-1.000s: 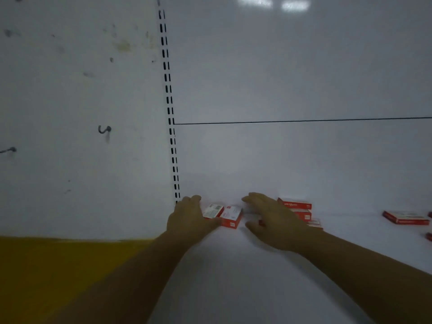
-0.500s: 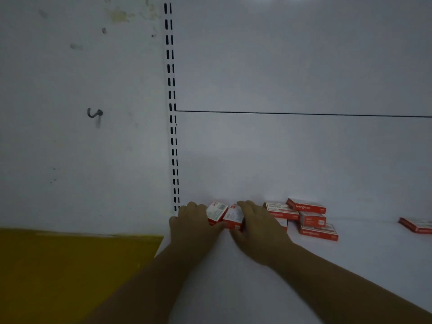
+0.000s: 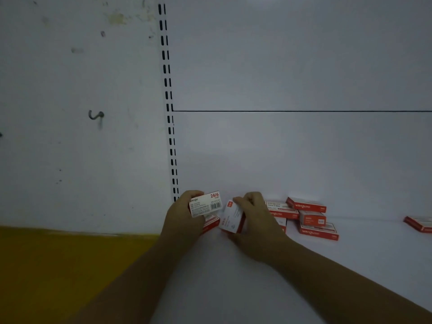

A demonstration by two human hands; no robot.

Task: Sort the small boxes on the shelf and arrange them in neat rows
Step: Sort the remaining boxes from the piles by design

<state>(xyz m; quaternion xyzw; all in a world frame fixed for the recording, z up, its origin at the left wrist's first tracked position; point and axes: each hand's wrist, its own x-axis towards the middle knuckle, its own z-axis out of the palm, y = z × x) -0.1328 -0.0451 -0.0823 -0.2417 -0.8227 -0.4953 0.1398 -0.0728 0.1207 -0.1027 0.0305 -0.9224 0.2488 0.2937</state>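
Fingers (image 3: 195, 194) of L hand (image 3: 183, 217) curl round a lifted box (image 3: 205, 204), long axis left-right, at back-left corner of shelf (image 3: 233, 277), above a flat box (image 3: 212, 224). R hand (image 3: 257, 220) grips a tilted box (image 3: 231, 218) just to its right; loose pile (image 3: 306, 206) sits nearer R hand.

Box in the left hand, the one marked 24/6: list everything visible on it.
The small flat red-and-white cardboard-looking box shows a white face printed "wengu", a red "24/6", small text and a barcode. It looks closed and undamaged. The left hand grips its left end, holding it face toward the camera, right end tilted up, near the back left corner of the white shelf. A second red-and-white box lies just below it; whether they touch cannot be told.
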